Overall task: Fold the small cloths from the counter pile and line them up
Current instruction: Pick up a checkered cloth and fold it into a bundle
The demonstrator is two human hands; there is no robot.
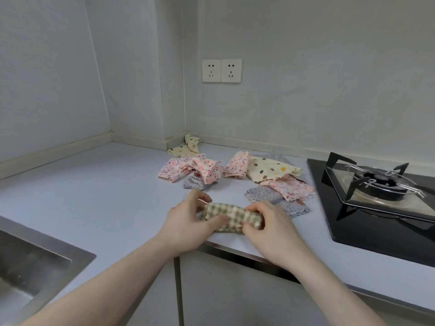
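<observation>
A green-and-cream checked cloth [231, 216] lies folded into a narrow strip near the counter's front edge. My left hand [188, 222] pinches its left end, thumb on top. My right hand [270, 222] grips its right end with curled fingers. Behind them lies the loose pile: pink floral cloths [190, 171], a cream dotted cloth [270, 171], another pink floral cloth [292, 188] and grey patterned cloths [266, 195]. One more cream dotted cloth [186, 148] sits in the corner against the wall.
A black gas hob [376, 208] with a burner grate fills the counter to the right. A steel sink [35, 260] is sunk in at the lower left. The pale counter [106, 184] stretches bare between sink and cloths. Two wall sockets [221, 70] are above the pile.
</observation>
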